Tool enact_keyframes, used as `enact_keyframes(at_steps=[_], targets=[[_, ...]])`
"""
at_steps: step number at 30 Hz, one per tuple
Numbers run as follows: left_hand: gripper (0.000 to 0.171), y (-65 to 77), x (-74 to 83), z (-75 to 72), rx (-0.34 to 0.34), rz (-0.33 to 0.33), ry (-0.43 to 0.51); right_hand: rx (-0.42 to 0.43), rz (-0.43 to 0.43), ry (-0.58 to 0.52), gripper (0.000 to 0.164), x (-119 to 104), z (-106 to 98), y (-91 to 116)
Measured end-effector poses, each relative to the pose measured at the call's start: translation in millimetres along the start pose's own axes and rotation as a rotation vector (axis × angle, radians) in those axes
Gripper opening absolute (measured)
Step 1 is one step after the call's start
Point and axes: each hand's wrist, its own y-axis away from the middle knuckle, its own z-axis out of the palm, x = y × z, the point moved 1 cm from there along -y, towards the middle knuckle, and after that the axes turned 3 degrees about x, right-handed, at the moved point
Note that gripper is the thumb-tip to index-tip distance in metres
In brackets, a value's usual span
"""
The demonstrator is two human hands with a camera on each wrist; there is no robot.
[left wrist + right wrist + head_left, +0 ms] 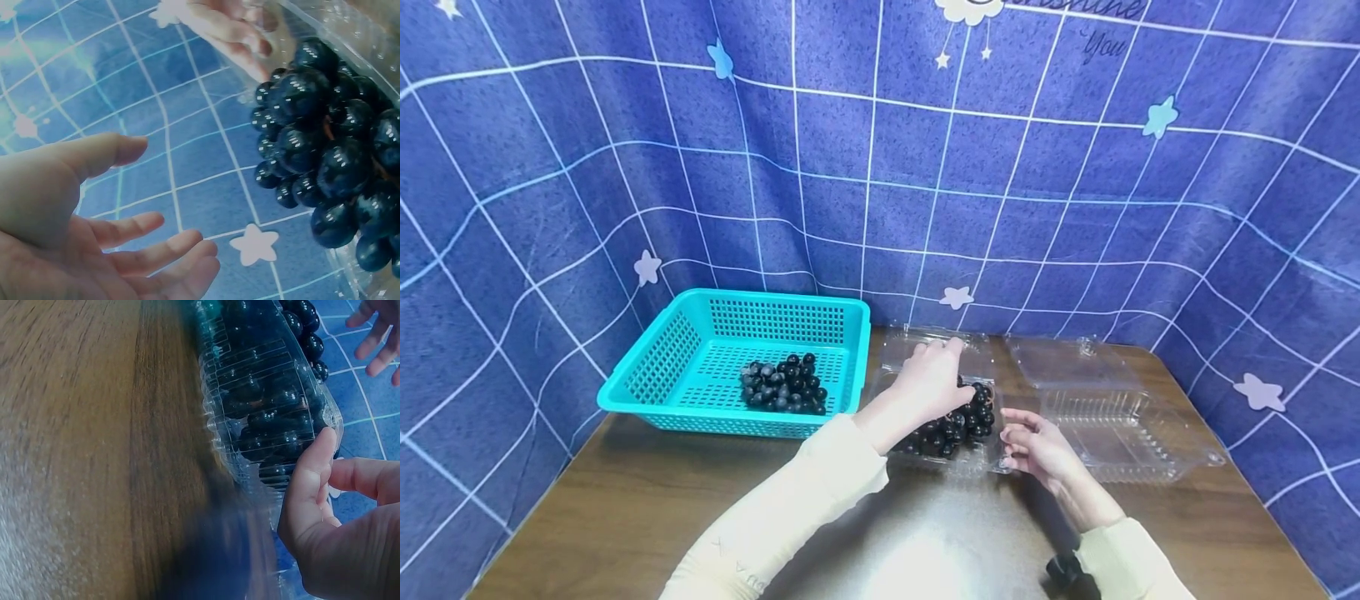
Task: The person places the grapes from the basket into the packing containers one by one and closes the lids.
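Note:
A bunch of dark grapes (951,433) fills a clear plastic container (988,458), heaped above its rim in the left wrist view. The hinged lid (898,350) lies back toward the curtain. My left hand (928,387) hovers over the grapes; in its wrist view the thumb and fingers are spread loosely, with nothing between them. At the container's right side, my right hand (1037,450) pinches the rim near the front corner between thumb and fingers. Grapes also show through the ribbed wall (256,387) in the right wrist view.
On the left stands a turquoise basket (730,423) with another bunch of dark grapes (784,390) inside. A second clear container (1120,442) lies open on the right, holding nothing. Behind the wooden table (647,500) hangs a blue checked curtain (850,167). A small black object (1063,570) is beside the right sleeve.

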Motion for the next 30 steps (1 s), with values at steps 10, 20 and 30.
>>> enact_keyframes(at_steps=[10, 20, 30], targets=[[0.059, 24.6, -9.0, -17.2, 0.057, -0.014, 0.207, -0.011, -0.007, 0.029, 0.058, -2.4, -4.1, 1.8], [0.060, 53.5, -31.1, -16.1, 0.153, -0.065, 0.485, -0.002, -0.013, 0.055, 0.059, -4.5, -5.9, 2.6], [0.051, 84.9, -48.1, 5.9, 0.162, -0.089, 0.808, 0.005, -0.023, 0.080, 0.058, -1.5, -8.1, 4.5]])
